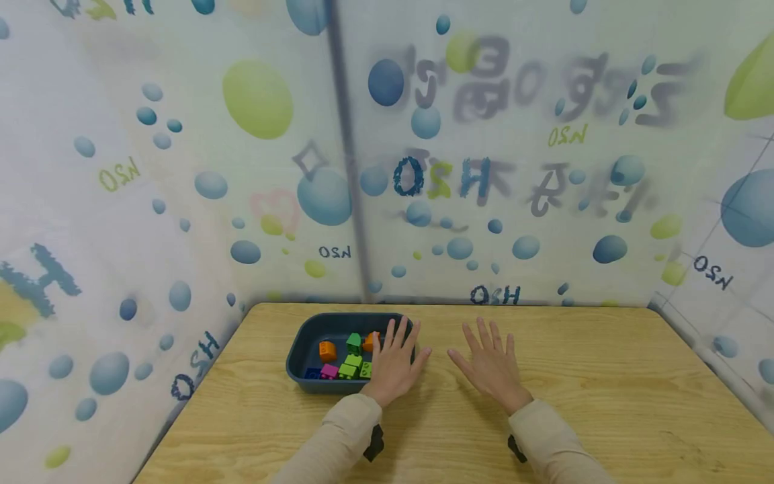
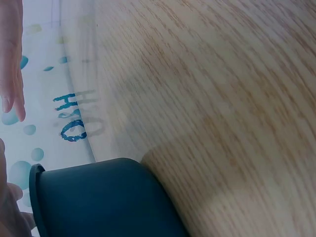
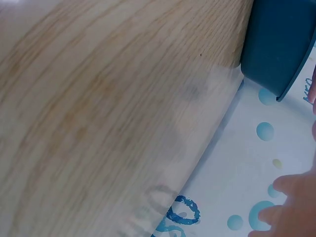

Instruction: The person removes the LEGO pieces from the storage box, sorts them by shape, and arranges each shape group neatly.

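Observation:
My left hand [image 1: 396, 363] is held with fingers spread over the right end of a dark blue plastic tub [image 1: 329, 386], hiding part of its rim and contents. Inside the tub lie toy building blocks: an orange block [image 1: 327, 351], a green block [image 1: 353, 344], a magenta block [image 1: 329, 372], lime blocks [image 1: 349, 366] and a dark blue block [image 1: 312, 374]. To the right of the tub my right hand [image 1: 491, 366] is held palm down above the table, fingers spread, holding nothing. The left wrist view shows the tub's outer wall [image 2: 108, 197] close beside the left fingers.
The light wooden table [image 1: 605, 376] extends to the right of both hands and in front of them. A patterned curtain [image 1: 520, 269] with blue and green dots and lettering hangs behind the table's back edge and along both sides.

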`<state>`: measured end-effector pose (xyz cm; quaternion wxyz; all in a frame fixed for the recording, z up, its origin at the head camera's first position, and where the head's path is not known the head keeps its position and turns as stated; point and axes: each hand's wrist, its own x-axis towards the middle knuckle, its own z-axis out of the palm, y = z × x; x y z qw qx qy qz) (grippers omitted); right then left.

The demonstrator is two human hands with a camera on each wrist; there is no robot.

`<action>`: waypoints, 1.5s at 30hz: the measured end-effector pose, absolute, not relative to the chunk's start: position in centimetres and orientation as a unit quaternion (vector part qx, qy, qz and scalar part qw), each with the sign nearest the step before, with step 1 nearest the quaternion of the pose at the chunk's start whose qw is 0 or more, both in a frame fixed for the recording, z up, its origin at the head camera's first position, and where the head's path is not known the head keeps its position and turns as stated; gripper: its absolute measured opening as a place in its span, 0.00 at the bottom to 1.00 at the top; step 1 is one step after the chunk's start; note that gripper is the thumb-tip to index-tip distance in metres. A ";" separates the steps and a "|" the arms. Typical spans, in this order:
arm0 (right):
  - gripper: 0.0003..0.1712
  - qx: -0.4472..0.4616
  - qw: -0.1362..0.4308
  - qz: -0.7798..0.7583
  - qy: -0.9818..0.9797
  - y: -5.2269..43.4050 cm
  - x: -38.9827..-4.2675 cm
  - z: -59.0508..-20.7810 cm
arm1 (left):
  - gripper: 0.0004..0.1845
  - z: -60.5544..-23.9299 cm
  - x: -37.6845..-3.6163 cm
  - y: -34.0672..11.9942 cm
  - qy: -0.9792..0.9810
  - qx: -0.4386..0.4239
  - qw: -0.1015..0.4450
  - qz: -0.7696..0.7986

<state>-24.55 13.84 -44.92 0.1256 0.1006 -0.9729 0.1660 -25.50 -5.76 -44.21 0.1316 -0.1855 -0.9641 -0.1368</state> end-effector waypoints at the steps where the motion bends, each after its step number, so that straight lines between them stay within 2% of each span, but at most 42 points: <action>1: 0.42 0.101 0.126 0.167 -0.973 13.8 -24.6 -45.0 | 0.31 -44.2 -25.5 -5.8 -0.964 -0.185 0.131 -0.136; 25: 0.42 0.103 0.125 0.165 -0.973 13.9 -24.4 -45.1 | 0.32 -43.9 -25.2 -6.0 -0.965 -0.180 0.126 -0.144; 45: 0.42 0.120 0.158 0.175 -0.964 13.5 -24.3 -44.5 | 0.32 -42.6 -24.6 -7.8 -0.962 -0.173 0.121 -0.172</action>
